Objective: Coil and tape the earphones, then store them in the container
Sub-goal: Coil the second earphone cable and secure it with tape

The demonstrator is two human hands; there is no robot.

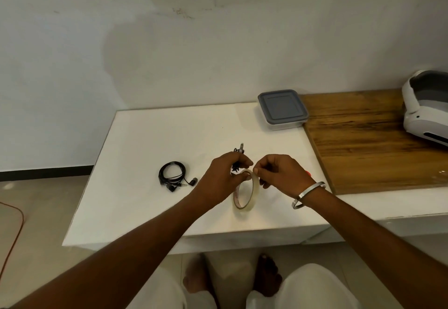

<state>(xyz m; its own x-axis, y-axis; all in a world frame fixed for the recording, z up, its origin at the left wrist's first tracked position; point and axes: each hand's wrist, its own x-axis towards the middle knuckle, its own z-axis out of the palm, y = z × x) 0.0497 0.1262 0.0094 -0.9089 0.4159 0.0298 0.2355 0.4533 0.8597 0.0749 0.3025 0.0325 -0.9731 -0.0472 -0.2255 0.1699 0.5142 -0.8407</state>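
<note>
We look down at a white table (pixel 145 139) where a person's two bare hands meet over a roll of clear tape (pixel 243 193). The left hand (pixel 221 177) has its fingers curled around a bundle of black earphones (pixel 238 154), whose cord and plug stick out above the knuckles, and the same hand also steadies the tape roll, which stands on edge just below it. The right hand (pixel 276 171), with a metal bangle (pixel 308 194) on its wrist, pinches the rim of the roll at the top between thumb and forefinger; we cannot tell whether a loose end of tape is between the fingertips. A second pair of black earphones (pixel 173 176) lies coiled on the table to the left of the hands, well apart from them, its plug and earbuds resting beside the coil. The container (pixel 282 109), a clear box with a grey lid on it, sits at the far right corner of the table, next to a wooden board (pixel 363 139). A white and grey device (pixel 424 112) rests on the far right end of that board. Something small and red (pixel 308 173) shows just behind the right wrist.
</note>
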